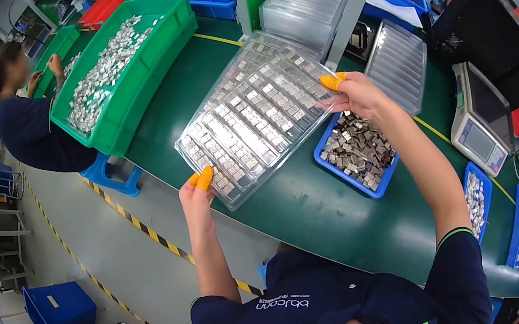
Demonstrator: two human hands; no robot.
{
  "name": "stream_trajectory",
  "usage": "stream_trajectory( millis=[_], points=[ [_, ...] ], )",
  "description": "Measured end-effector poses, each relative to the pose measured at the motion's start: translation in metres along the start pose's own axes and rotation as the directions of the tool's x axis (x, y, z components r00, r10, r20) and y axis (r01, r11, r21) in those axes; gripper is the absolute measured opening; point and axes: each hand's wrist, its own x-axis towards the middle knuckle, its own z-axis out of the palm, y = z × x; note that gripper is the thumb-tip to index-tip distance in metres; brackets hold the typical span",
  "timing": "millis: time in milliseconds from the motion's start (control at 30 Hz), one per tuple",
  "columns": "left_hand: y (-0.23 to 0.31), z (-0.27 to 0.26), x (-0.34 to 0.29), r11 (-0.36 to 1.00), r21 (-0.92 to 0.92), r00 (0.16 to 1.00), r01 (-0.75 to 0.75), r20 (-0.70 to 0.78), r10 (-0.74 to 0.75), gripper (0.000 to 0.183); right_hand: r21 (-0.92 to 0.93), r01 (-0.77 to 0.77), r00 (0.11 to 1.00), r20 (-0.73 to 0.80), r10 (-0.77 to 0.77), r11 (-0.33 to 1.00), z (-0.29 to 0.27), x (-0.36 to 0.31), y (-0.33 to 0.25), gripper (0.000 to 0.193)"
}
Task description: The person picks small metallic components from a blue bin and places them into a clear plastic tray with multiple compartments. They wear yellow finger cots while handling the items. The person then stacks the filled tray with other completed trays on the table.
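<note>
A clear plastic blister tray (246, 123) with rows of small silvery metal parts hangs tilted over the green table. My left hand (197, 200) grips its near left corner, and my right hand (358, 94) holds its right edge. Orange-yellow finger cots cover some of my fingertips on both hands. Another filled layer seems to lie behind the tray's far end; whether it is separate I cannot tell. Below my right hand, a blue bin (381, 191) holds a heap of loose metal parts (359, 149).
A large green bin (142, 78) of small parts stands at the left, where a co-worker (33, 124) sits. Stacked clear trays (308, 3) are behind a metal post. A digital scale (478, 125) and a small blue bin of white parts (475, 198) stand at the right.
</note>
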Motion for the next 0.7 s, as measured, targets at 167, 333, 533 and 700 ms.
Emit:
stream_trajectory(
  millis=[167,333,533,700],
  points=[
    [-0.006,0.002,0.006,0.999,-0.022,1.0,-0.028,0.001,0.028,0.022,-0.189,0.068,0.983,-0.157,-0.099,0.98,0.005,0.018,-0.006,0.031],
    [-0.004,0.002,0.007,0.997,0.054,0.998,-0.063,0.016,0.062,0.024,-0.764,0.076,0.897,-0.228,-0.378,0.641,0.01,0.036,-0.022,0.041],
    [-0.01,0.003,0.017,0.969,0.21,0.991,-0.13,0.058,0.12,0.027,-0.951,0.074,0.689,-0.168,-0.705,0.299,0.026,0.065,-0.018,0.047],
    [-0.007,0.019,0.015,0.902,0.395,0.98,-0.176,-0.019,0.199,0.027,-0.977,0.02,0.62,-0.154,-0.769,0.211,0.034,0.085,-0.015,0.039]
  ],
)
